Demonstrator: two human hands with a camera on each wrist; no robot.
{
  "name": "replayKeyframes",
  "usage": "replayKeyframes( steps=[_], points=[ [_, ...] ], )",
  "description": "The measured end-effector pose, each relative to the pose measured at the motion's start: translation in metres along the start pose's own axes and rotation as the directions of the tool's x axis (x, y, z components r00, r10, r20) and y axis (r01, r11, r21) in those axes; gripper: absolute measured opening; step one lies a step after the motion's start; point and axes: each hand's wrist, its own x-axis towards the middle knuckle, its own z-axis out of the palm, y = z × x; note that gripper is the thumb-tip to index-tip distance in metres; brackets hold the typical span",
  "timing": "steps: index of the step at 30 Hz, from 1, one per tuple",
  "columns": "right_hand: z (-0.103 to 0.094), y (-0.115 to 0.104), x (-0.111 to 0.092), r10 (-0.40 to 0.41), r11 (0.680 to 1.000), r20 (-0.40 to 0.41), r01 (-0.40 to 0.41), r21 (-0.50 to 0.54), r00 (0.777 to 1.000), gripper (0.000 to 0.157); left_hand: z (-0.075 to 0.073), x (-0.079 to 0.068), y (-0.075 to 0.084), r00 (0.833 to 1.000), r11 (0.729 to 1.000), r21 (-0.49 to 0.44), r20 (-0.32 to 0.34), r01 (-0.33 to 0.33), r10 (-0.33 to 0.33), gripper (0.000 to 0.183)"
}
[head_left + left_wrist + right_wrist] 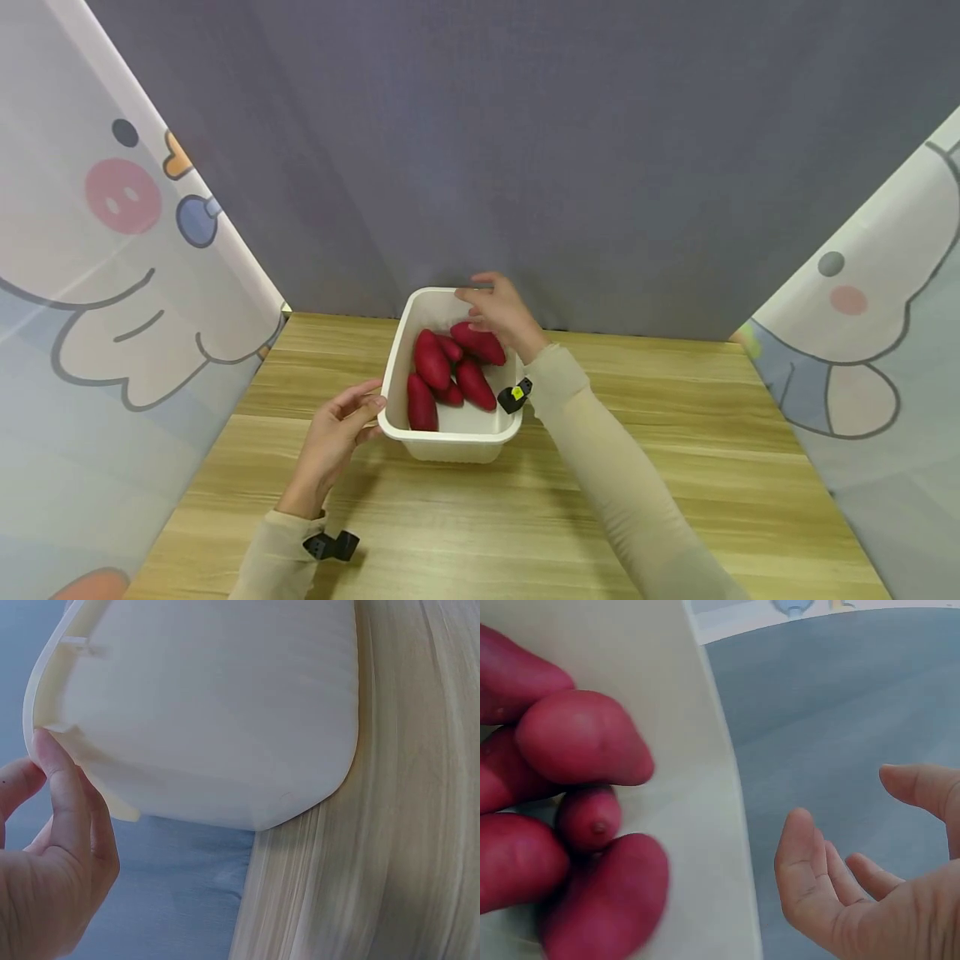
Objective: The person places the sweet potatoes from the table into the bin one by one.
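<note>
A white plastic container [453,451] holds several red sweet potatoes [432,360] and stands tilted on the wooden table. My left hand [333,437] pinches its rim near the front left corner; the left wrist view shows thumb and fingers [69,796] at the rim, beside the outer wall. Over the container's far right part hovers my right hand [504,315], its fingers spread and loosely bent. In the right wrist view, the right hand [870,892] has nothing between thumb and fingers and is apart from the container wall [705,787].
The wooden table [675,433] ends at the back against a grey cloth panel [525,150]. Printed cartoon curtains [45,208] stand along both sides. A small black camera [332,546] is strapped to each sleeved wrist.
</note>
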Motion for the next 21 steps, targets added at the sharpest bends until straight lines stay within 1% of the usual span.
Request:
replayKeyframes(
  steps=[5,9,12,14,15,17,19,21],
  points=[
    [-0.015,-0.009,-0.019,-0.063,0.998,0.001,0.063,-0.023,0.998,0.058,0.001,0.001,0.0,1.0,1.0,0.023,-0.014,0.005,-0.005,0.049],
    [-0.032,-0.004,-0.038,-0.114,0.992,0.008,0.114,-0.054,0.993,0.055,0.002,-0.002,0.0,0.999,0.996,0.085,-0.036,-0.003,0.006,0.048],
    [-0.048,0.006,-0.053,-0.161,0.984,0.012,0.162,-0.076,0.987,0.055,0.002,-0.007,0.0,0.997,0.988,0.151,-0.058,-0.04,0.05,0.046],
    [-0.058,0.013,-0.066,-0.188,0.977,0.015,0.189,-0.098,0.982,0.053,0.0,-0.011,0.0,0.993,0.975,0.204,-0.066,-0.086,0.102,0.042],
    [-0.063,0.017,-0.072,-0.2,0.973,0.018,0.2,-0.115,0.98,0.052,-0.001,-0.014,0.0,0.988,0.962,0.246,-0.065,-0.117,0.137,0.04],
    [-0.073,0.025,-0.086,-0.215,0.964,0.034,0.218,-0.152,0.976,0.049,-0.003,-0.019,-0.001,0.978,0.924,0.34,-0.049,-0.176,0.205,0.036],
    [-0.083,0.033,-0.101,-0.23,0.955,0.048,0.235,-0.182,0.972,0.048,-0.006,-0.024,-0.002,0.965,0.873,0.434,-0.029,-0.224,0.262,0.034],
    [-0.091,0.041,-0.115,-0.253,0.942,0.054,0.258,-0.216,0.966,0.045,-0.008,-0.031,-0.003,0.952,0.811,0.524,-0.002,-0.26,0.306,0.034]
  ],
)
